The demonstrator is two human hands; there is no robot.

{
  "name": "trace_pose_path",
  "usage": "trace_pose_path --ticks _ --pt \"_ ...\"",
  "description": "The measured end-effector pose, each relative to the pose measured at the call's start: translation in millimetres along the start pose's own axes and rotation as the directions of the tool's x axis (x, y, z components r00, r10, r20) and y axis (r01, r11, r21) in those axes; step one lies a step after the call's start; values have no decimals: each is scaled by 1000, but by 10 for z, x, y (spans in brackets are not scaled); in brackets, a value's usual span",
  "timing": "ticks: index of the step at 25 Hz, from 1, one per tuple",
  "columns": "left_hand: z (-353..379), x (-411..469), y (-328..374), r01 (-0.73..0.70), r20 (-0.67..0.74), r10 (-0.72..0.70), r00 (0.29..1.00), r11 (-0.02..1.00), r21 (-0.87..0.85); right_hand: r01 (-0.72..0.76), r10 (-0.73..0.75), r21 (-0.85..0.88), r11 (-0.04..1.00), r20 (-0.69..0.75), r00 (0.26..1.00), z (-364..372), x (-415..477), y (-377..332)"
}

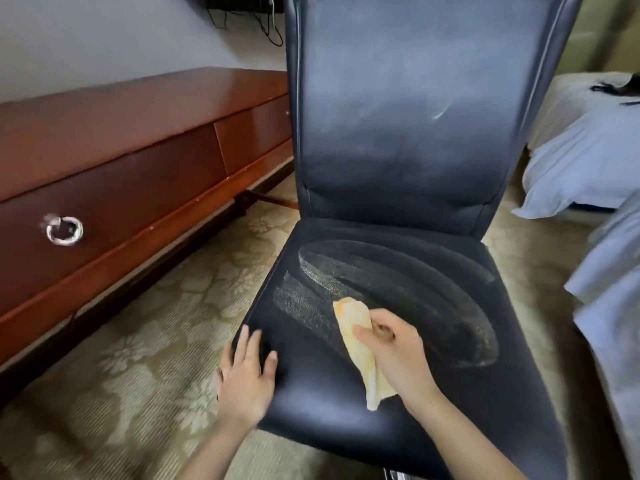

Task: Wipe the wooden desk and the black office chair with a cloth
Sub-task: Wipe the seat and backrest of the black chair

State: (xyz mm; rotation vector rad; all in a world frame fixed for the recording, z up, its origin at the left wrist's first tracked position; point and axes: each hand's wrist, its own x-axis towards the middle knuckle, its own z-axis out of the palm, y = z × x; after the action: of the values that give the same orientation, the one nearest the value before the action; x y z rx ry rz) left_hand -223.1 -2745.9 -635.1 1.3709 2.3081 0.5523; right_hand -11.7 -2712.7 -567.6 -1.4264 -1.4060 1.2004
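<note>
The black office chair point(408, 168) fills the middle of the view, its seat marked with curved damp wipe streaks. My right hand point(398, 355) presses a folded yellow cloth point(356, 341) onto the front middle of the seat. My left hand point(247, 372) rests flat on the seat's front left corner, fingers spread, holding nothing. The wooden desk point(114, 140) stands to the left, reddish brown, with a drawer and a metal ring handle point(64, 230).
Patterned beige carpet point(156, 341) covers the floor between desk and chair. A bed with pale blue bedding point(581, 161) lies to the right, close to the chair. Cables point(270, 26) hang on the wall behind the desk.
</note>
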Motion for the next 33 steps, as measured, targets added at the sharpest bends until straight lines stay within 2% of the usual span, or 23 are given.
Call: trace_pose_path --ticks 2,4,7,9,12,14,18,20,22,24,27,30,33 --pt "189 115 -221 30 -1 -30 1000 1000 4 144 -156 -186 972 -51 986 166 90 226" --pt "309 156 -354 14 -10 -14 1000 1000 6 229 -283 -374 899 -98 954 205 100 450" --pt "307 160 -478 -11 34 9 999 999 43 153 -336 -641 752 -173 926 164 -1 658" --pt "273 145 -503 -23 60 19 998 997 71 163 -403 -752 639 -147 903 224 -31 723" --pt "302 93 -489 -39 32 37 999 996 76 235 -462 -800 552 -60 885 549 74 637" --pt "327 95 -498 -33 -2 33 999 997 73 333 -537 -792 512 7 843 882 199 536" --pt "326 90 -505 -20 -31 23 999 995 93 452 -546 -720 526 122 829 1452 242 368" --pt "329 102 -510 -24 -35 28 999 995 100 492 -586 -693 528 122 801 1487 218 393" --pt "324 111 -524 -18 -32 21 999 995 100 513 -611 -707 486 146 778 1334 123 494" --pt "313 111 -517 -12 -23 15 1000 994 105 497 -639 -744 446 124 759 1041 -13 669" --pt "331 100 -533 0 -44 5 999 994 111 422 -687 -771 477 -27 726 485 -178 940" --pt "347 95 -545 -9 -51 16 999 992 128 278 -672 -798 535 -202 712 -92 -292 1123" --pt "371 67 -529 -8 -52 16 999 991 136 73 -648 -820 567 -390 654 -678 -352 1347"
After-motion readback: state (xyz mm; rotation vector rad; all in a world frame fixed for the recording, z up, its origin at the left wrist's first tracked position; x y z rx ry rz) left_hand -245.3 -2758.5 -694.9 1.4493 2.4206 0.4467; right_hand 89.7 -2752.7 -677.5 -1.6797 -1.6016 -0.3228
